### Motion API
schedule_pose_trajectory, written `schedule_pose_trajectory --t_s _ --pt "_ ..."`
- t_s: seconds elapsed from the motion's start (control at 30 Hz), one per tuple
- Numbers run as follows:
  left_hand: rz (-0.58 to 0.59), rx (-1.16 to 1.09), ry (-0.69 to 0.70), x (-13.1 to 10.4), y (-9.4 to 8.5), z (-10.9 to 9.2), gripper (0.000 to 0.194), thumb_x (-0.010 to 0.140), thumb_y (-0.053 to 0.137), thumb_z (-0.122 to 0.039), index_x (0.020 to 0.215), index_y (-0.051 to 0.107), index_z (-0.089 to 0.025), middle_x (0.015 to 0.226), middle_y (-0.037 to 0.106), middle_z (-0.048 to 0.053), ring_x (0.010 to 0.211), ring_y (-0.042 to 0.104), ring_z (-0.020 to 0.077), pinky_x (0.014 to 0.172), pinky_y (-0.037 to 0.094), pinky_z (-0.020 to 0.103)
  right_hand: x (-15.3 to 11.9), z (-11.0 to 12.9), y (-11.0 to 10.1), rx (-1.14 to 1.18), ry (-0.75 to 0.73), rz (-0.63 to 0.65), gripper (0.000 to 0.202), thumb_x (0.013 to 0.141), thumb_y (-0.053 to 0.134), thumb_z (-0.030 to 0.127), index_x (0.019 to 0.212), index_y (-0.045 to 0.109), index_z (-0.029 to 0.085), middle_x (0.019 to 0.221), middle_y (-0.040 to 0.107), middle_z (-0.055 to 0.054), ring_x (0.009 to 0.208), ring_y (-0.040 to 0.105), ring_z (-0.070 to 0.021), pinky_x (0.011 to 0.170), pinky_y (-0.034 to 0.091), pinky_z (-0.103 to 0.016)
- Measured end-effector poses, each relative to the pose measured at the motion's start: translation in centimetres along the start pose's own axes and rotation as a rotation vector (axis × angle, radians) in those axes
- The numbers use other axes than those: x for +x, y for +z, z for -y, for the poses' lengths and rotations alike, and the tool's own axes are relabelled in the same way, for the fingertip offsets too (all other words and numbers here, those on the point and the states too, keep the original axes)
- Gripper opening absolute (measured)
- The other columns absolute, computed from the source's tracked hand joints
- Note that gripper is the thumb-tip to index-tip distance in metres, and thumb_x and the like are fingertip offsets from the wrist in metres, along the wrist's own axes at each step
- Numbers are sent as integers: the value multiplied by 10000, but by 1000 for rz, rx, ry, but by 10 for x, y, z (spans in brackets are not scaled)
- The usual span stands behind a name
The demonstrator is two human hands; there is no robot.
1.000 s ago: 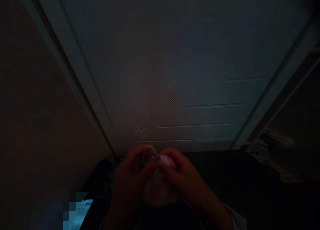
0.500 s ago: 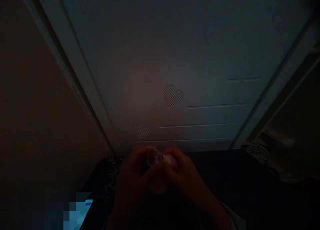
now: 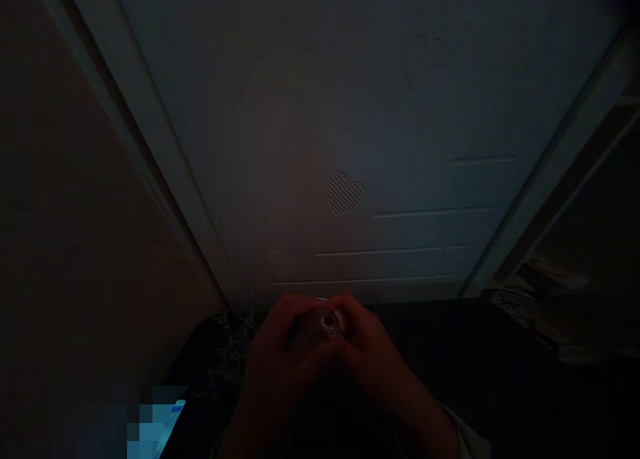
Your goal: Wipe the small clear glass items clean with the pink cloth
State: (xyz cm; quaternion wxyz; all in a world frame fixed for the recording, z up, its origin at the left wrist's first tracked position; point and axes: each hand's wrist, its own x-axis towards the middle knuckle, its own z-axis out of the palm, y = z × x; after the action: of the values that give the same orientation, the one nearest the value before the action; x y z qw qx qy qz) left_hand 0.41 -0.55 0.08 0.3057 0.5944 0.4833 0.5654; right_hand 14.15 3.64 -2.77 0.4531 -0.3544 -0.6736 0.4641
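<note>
In the dim light my left hand [image 3: 275, 346] curls around a small clear, rounded piece [image 3: 320, 324] that looks like see-through plastic or glass. A small round opening or ring shows on the side of it facing me. My right hand [image 3: 367, 344] is closed against the clear piece from the right, its fingertips meeting those of the left. Between its fingers a bit of a small whitish piece [image 3: 343, 319] shows. Darkness and the fingers hide most of both pieces, so their exact kind cannot be told.
Ahead stands a pale panel [image 3: 280, 146] with grooved hearts and lines. A dark patterned surface [image 3: 225, 352] lies below it. A lit screen [image 3: 167, 429], partly blurred, is at the lower left. Papers or packets [image 3: 540, 286] lie at the right.
The clear piece has turned, so its wide rim no longer faces up and a small ring shows instead. My hands have closed in around it, and the reddish glow has dimmed.
</note>
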Motion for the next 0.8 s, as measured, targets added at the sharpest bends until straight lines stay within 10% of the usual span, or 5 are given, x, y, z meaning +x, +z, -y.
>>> schedule_pose_trajectory --t_s 0.8 --pt "-39 49 31 3 -4 -7 178 724 803 -243 890 749 -278 855 712 -23 815 647 192 788 493 294 -1 7 -2 -65 -31 15 129 820 566 275 912 612 197 792 659 -20 696 596 -177 637 447 -280"
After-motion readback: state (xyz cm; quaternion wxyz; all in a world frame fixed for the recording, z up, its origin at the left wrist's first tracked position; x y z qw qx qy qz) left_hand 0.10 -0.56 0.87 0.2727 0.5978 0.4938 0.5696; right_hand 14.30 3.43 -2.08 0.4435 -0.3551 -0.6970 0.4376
